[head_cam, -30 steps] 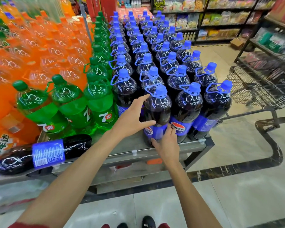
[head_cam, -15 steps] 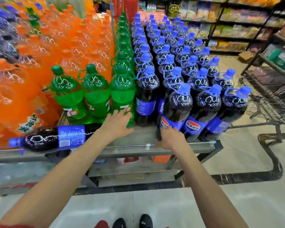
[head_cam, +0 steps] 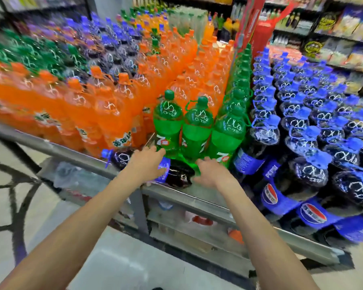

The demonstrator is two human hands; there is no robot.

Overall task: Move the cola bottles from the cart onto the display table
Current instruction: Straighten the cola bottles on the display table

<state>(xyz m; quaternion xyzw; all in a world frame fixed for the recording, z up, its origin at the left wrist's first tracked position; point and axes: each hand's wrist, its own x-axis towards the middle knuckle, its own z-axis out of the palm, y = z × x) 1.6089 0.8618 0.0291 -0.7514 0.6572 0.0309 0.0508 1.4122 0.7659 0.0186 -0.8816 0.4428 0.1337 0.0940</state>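
One cola bottle (head_cam: pixel 179 174) lies on its side at the near edge of the worktop (head_cam: pixel 197 200). Its blue cap (head_cam: pixel 107 153) points left and its base points right. It sits just in front of three upright green bottles (head_cam: pixel 197 130).

Your left hand (head_cam: pixel 148 162) is laid over its middle, covering most of the blue label. The left fingers (head_cam: pixel 155 150) point toward the far side and reach the foot of the leftmost green bottle. Can't tell if they wrap the cola bottle or just rest on it; the frame is blurred.

Your right hand (head_cam: pixel 211 173) is at the bottle's base end. Its fingers (head_cam: pixel 203 161) are straight and held together, with the tips at the foot of the green bottles. Contact with the cola bottle is not clear.

The upright cola bottles (head_cam: pixel 302 174) stand packed in rows on the right of the worktop, out to the near edge. A block of orange bottles (head_cam: pixel 105 109) fills the left. Shelves of packaged goods sit far right.
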